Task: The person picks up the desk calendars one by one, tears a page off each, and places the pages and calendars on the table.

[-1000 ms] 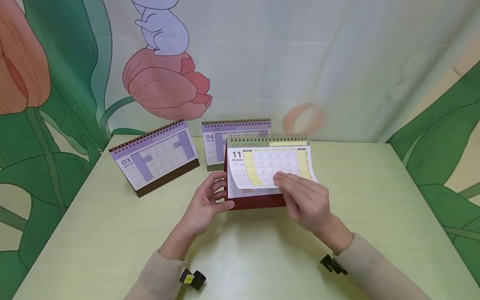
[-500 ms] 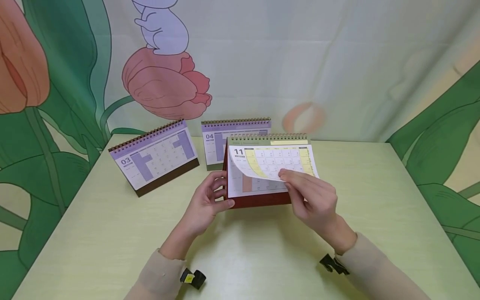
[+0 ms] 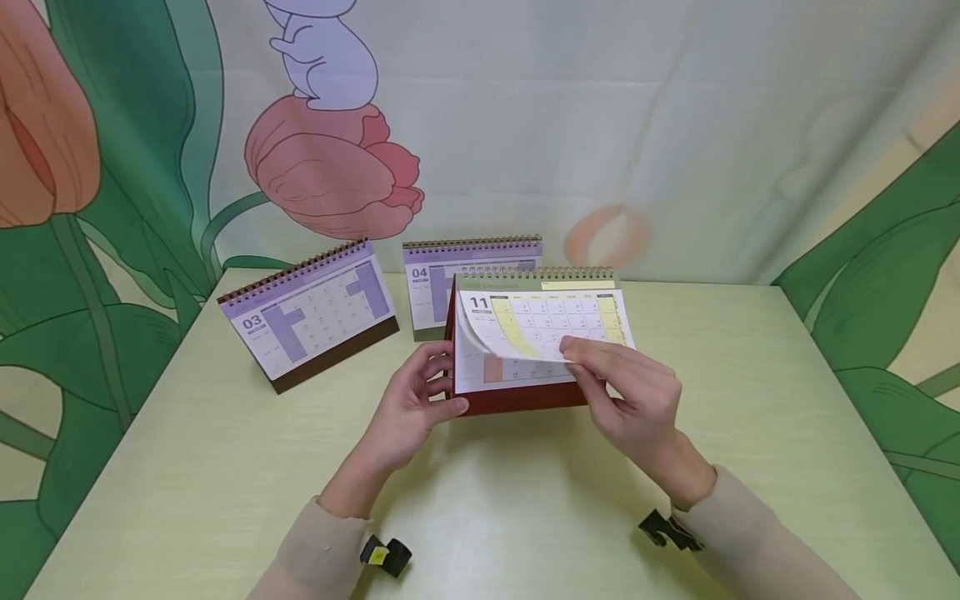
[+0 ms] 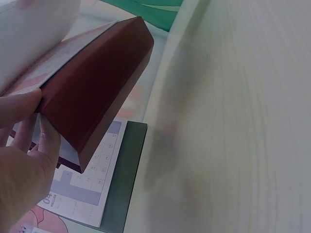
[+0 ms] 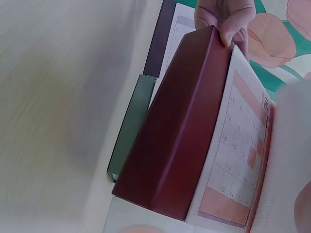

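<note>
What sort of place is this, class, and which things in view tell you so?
Probably a staged indoor tabletop set, not a working office: a pale green table, a cartoon tulip backdrop hung behind it, and three desk calendars set out on it.

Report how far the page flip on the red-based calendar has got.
Done: the bottom edge of the page marked 11 is lifted off the red-based calendar, baring a page with an orange block beneath. In hand: the right hand pinches that page's lower edge while the left hand grips the calendar's left end. Left: the page is only curled up, not yet over the spiral binding.
</note>
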`<state>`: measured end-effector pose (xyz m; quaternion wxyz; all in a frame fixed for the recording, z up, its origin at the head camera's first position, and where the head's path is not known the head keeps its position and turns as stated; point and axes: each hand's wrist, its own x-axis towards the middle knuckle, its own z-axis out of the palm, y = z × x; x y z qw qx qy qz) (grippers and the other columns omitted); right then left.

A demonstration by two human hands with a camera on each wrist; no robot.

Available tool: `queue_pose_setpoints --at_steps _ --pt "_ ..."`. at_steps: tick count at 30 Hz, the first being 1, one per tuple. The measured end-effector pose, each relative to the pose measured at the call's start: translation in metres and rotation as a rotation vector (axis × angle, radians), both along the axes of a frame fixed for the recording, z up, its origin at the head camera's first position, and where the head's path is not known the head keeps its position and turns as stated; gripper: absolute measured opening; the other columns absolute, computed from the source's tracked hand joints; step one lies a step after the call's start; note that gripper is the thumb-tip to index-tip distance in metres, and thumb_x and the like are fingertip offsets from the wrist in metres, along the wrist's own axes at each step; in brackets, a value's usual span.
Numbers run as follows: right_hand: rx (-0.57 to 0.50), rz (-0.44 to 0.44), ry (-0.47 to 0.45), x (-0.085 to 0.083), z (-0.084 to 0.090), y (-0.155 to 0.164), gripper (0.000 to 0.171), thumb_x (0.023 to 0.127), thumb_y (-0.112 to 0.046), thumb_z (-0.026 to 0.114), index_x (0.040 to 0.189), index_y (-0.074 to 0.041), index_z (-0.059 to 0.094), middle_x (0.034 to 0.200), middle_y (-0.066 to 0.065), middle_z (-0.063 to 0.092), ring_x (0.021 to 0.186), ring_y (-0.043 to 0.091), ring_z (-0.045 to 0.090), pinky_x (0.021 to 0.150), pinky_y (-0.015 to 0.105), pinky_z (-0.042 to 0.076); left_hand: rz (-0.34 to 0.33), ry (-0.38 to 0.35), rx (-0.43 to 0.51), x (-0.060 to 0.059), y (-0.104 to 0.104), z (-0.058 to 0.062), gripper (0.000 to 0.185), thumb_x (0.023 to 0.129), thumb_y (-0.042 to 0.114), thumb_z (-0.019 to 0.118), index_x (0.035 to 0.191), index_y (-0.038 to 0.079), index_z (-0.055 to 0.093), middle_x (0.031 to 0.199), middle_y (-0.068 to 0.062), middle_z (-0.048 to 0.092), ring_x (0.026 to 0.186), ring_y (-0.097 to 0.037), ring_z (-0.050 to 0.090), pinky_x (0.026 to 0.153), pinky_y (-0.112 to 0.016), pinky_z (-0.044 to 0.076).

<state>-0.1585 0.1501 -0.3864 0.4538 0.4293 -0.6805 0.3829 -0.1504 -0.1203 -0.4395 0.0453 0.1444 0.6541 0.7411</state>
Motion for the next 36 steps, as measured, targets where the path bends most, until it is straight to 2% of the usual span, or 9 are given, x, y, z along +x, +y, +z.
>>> queue_pose_setpoints --at_steps 4,9,13,16,20,23,26,32,36 --pt "0.006 0.037 -0.035 -0.001 -0.003 0.002 0.021 0.097 -0.014 0.073 0.095 0.006 0.078 0.096 0.019 0.076 0.084 0.033 0.075 0.067 0.021 0.055 0.000 -0.008 0.001 0.000 0.001 0.002 0.065 0.084 -0.026 0.062 0.139 0.006 0.050 0.128 -0.020 0.062 0.106 -0.034 0.066 0.085 -0.042 0.060" --pt "0.008 0.085 -0.106 -0.002 -0.007 0.004 0.022 0.094 -0.018 0.077 0.094 0.005 0.079 0.096 0.018 0.076 0.088 0.034 0.075 0.087 0.033 0.058 0.006 -0.018 -0.003 -0.001 0.001 0.001 0.064 0.084 -0.027 0.062 0.139 0.004 0.050 0.129 -0.020 0.062 0.106 -0.034 0.066 0.085 -0.040 0.060" --pt "0.011 0.127 -0.183 -0.002 -0.007 0.003 0.024 0.092 -0.018 0.080 0.096 0.005 0.080 0.097 0.017 0.076 0.091 0.035 0.075 0.089 0.033 0.057 0.013 -0.022 -0.003 -0.002 0.000 0.001 0.065 0.083 -0.027 0.062 0.139 0.004 0.050 0.129 -0.021 0.062 0.105 -0.033 0.066 0.084 -0.040 0.060" --pt "-0.012 0.178 -0.278 -0.001 -0.005 0.004 0.017 0.084 -0.004 0.085 0.096 0.006 0.079 0.097 0.017 0.076 0.093 0.033 0.075 0.089 0.033 0.057 0.014 -0.025 -0.002 -0.002 0.000 0.001 0.065 0.084 -0.026 0.063 0.139 0.005 0.050 0.129 -0.020 0.062 0.106 -0.033 0.066 0.085 -0.040 0.060" --pt "-0.093 0.266 -0.500 0.001 -0.002 0.005 0.026 0.073 0.018 0.081 0.097 0.006 0.079 0.097 0.017 0.076 0.099 0.028 0.074 0.081 0.029 0.059 0.013 -0.026 0.016 -0.002 0.000 0.001 0.064 0.084 -0.026 0.063 0.139 0.004 0.050 0.129 -0.021 0.062 0.106 -0.033 0.067 0.085 -0.041 0.060" --pt "-0.168 0.313 -0.686 0.003 -0.001 0.007 0.022 0.078 0.019 0.077 0.096 0.009 0.078 0.099 0.016 0.077 0.103 0.026 0.073 0.078 0.028 0.060 0.009 -0.022 0.033 -0.003 0.001 0.000 0.063 0.084 -0.027 0.062 0.138 0.003 0.050 0.128 -0.022 0.062 0.105 -0.032 0.067 0.085 -0.041 0.060" --pt "-0.225 0.344 -0.810 0.004 -0.002 0.009 0.011 0.084 0.014 0.076 0.094 0.012 0.076 0.101 0.012 0.077 0.105 0.026 0.072 0.084 0.030 0.059 0.001 -0.015 0.038 -0.003 0.002 -0.001 0.063 0.084 -0.027 0.061 0.138 0.003 0.050 0.129 -0.021 0.062 0.105 -0.032 0.067 0.084 -0.040 0.060" --pt "-0.279 0.373 -0.887 0.002 -0.004 0.010 0.008 0.086 0.011 0.075 0.093 0.007 0.078 0.098 0.007 0.077 0.105 0.023 0.070 0.087 0.029 0.058 -0.003 0.004 0.050 -0.004 0.002 -0.002 0.063 0.083 -0.027 0.060 0.138 0.001 0.049 0.128 -0.022 0.062 0.105 -0.032 0.067 0.085 -0.039 0.060" --pt "-0.331 0.402 -0.928 -0.001 -0.006 0.012 0.024 0.086 0.016 0.070 0.091 -0.004 0.082 0.097 0.004 0.077 0.102 0.020 0.069 0.086 0.029 0.057 0.000 -0.003 0.045 -0.003 0.001 -0.002 0.061 0.084 -0.027 0.060 0.137 0.001 0.050 0.128 -0.021 0.062 0.103 -0.032 0.067 0.083 -0.038 0.060"
